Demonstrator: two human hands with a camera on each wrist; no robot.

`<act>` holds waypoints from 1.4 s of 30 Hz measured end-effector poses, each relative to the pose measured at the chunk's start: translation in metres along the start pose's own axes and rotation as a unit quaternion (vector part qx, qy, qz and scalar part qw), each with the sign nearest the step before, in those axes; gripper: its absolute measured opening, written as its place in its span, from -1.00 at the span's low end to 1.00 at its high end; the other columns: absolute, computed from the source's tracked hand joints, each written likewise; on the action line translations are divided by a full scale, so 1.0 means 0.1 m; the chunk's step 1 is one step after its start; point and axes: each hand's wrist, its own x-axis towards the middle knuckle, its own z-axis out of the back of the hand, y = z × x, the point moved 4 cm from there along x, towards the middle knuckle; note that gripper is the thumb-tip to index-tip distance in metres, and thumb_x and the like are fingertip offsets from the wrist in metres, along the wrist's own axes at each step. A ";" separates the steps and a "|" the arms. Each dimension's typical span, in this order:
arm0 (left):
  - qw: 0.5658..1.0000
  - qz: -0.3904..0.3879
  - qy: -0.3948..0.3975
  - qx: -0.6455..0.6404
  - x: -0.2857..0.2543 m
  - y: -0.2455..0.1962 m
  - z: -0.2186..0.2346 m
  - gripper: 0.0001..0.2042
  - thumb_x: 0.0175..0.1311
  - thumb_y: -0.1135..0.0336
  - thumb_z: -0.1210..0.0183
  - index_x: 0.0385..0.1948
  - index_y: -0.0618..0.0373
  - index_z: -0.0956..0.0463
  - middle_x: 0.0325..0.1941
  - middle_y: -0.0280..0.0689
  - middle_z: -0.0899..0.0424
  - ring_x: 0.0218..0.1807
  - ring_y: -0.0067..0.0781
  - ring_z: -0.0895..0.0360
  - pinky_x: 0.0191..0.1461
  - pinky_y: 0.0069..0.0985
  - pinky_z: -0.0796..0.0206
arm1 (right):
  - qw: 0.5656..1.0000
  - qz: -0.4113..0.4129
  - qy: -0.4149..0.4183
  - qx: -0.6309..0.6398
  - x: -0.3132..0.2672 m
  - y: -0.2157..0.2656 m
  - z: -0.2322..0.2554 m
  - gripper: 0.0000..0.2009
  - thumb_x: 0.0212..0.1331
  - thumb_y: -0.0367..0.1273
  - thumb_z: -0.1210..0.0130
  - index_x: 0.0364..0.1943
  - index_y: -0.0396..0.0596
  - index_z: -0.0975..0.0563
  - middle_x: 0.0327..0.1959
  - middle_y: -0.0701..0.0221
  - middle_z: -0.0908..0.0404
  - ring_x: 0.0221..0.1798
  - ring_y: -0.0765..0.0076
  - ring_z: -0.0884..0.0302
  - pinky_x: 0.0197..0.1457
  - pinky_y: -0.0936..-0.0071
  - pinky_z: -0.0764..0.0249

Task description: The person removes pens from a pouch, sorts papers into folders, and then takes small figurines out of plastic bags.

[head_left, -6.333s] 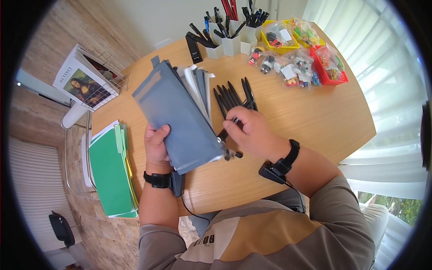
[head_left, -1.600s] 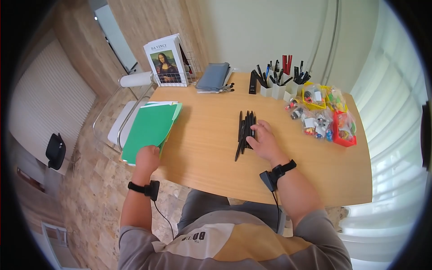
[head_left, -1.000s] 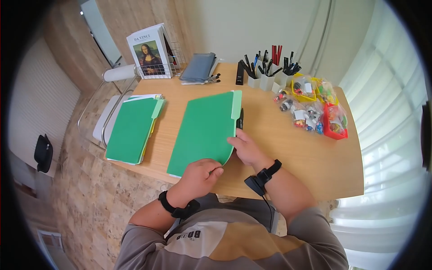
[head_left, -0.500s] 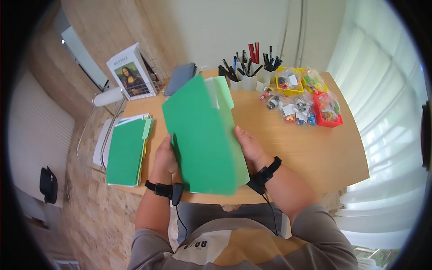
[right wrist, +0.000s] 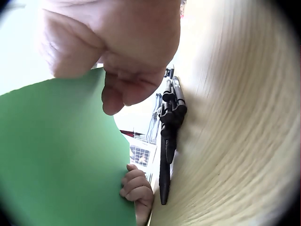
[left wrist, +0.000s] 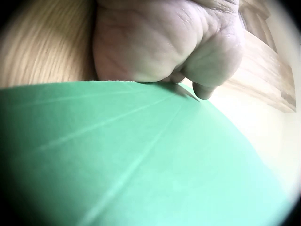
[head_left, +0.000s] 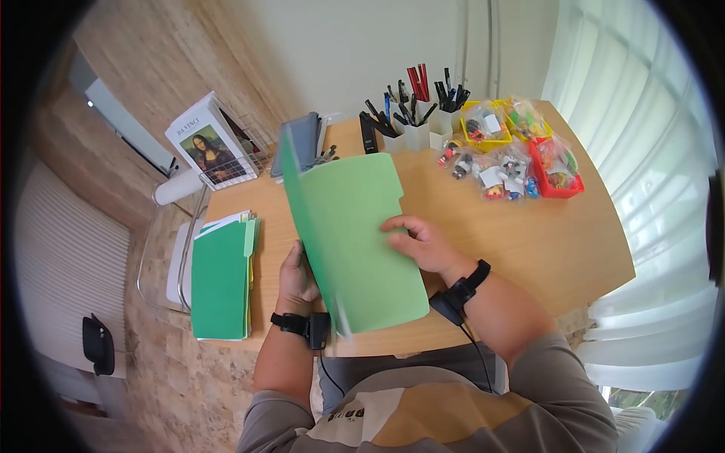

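Observation:
In the head view a green file folder [head_left: 370, 234] is held tilted over the table, spread apart, its pale inner side facing up. Its front cover [head_left: 293, 181] stands nearly on edge and is blurred. My left hand [head_left: 297, 275] holds it at the fold side; in the right wrist view that hand's fingers [right wrist: 136, 186] curl against the outer face. My right hand [head_left: 424, 243] grips the right edge, some fingers on the inner side, others behind. Beneath the folder, several black pens [right wrist: 170, 122] lie on the table, hidden in the head view.
A stack of green folders [head_left: 219, 279] lies at the table's left edge. Behind stand a wire rack with a Da Vinci book [head_left: 208, 151], grey-blue pouches [head_left: 302, 136] and pen holders [head_left: 415, 136]. Bagged toy figures [head_left: 502, 177] and yellow and red baskets [head_left: 557, 185] sit back right.
The grey-blue pouches went from my left hand to the back of the table. A green folder came off the left stack to the middle, was lifted in both hands, and its cover swung apart.

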 end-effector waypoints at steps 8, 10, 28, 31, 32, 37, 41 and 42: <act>1.000 -0.012 0.021 0.012 -0.01 0.00 -0.11 -0.49 0.48 0.01 0.12 0.23 0.26 -0.31 0.20 -0.13 -0.49 0.21 -0.17 -0.45 0.27 -0.21 -0.35 | 0.996 -0.007 0.055 0.076 -0.07 0.08 -0.02 -0.44 0.25 0.02 -0.15 0.14 -0.11 -0.43 0.03 0.43 -0.52 0.08 0.51 -0.45 0.18 0.45 -0.41; 1.000 -0.015 0.003 0.019 -0.02 0.00 -0.13 -0.51 0.46 0.03 0.08 0.21 0.27 -0.33 0.17 -0.14 -0.51 0.18 -0.19 -0.46 0.26 -0.21 -0.35 | 0.993 -0.015 0.070 0.098 -0.08 0.08 -0.04 -0.38 0.21 0.06 -0.17 0.16 -0.12 -0.42 0.04 0.43 -0.52 0.09 0.50 -0.46 0.18 0.45 -0.40; 0.999 -0.034 0.004 0.032 -0.02 -0.05 -0.14 -0.51 0.49 0.03 0.15 0.24 0.24 -0.30 0.19 -0.13 -0.48 0.19 -0.18 -0.44 0.28 -0.22 -0.31 | 0.988 -0.092 -0.004 0.124 -0.06 0.03 -0.04 -0.65 0.32 -0.42 -0.06 0.17 -0.17 -0.45 0.01 0.45 -0.58 0.03 0.54 -0.50 0.15 0.49 -0.44; 0.999 -0.043 0.029 -0.014 0.00 -0.05 -0.09 -0.58 0.51 0.14 0.20 0.20 0.27 -0.33 0.18 -0.12 -0.49 0.19 -0.19 -0.46 0.28 -0.23 -0.33 | 0.989 -0.077 0.003 0.126 -0.05 0.07 0.00 -0.69 0.31 -0.40 -0.07 0.11 -0.17 -0.49 -0.05 0.49 -0.60 -0.05 0.56 -0.52 0.08 0.50 -0.47; 0.998 -0.038 0.037 -0.015 -0.01 -0.05 -0.10 -0.58 0.51 0.14 0.20 0.20 0.27 -0.33 0.18 -0.12 -0.49 0.19 -0.19 -0.46 0.28 -0.23 -0.33 | 0.993 -0.079 0.001 0.090 -0.05 0.11 0.02 -0.70 0.32 -0.39 -0.07 0.10 -0.16 -0.50 -0.06 0.50 -0.60 -0.07 0.56 -0.51 0.06 0.50 -0.47; 0.998 -0.049 0.043 -0.014 -0.03 -0.06 -0.10 -0.56 0.52 0.11 0.20 0.20 0.27 -0.32 0.17 -0.12 -0.50 0.18 -0.18 -0.46 0.28 -0.22 -0.33 | 0.997 -0.060 -0.038 -0.038 -0.12 0.42 -0.03 -0.74 0.35 -0.37 -0.04 0.06 -0.15 -0.51 -0.11 0.51 -0.59 -0.11 0.55 -0.50 0.04 0.51 -0.45; 0.997 -0.067 0.037 -0.034 -0.03 -0.07 -0.07 -0.56 0.52 0.10 0.20 0.21 0.25 -0.32 0.18 -0.13 -0.49 0.18 -0.16 -0.46 0.29 -0.19 -0.32 | 0.933 0.209 -0.024 -0.292 -0.36 1.17 -0.21 -0.75 0.36 -0.42 0.02 0.06 -0.14 -0.50 -0.09 0.48 -0.58 -0.07 0.53 -0.48 0.10 0.50 -0.41; 0.995 -0.075 0.033 -0.048 -0.04 -0.10 -0.07 -0.56 0.52 0.08 0.19 0.22 0.23 -0.31 0.19 -0.13 -0.48 0.19 -0.15 -0.45 0.28 -0.18 -0.32 | 0.925 0.193 -0.032 -0.325 -0.47 1.31 -0.20 -0.75 0.36 -0.44 0.03 0.07 -0.15 -0.50 -0.07 0.45 -0.58 -0.05 0.51 -0.48 0.13 0.49 -0.39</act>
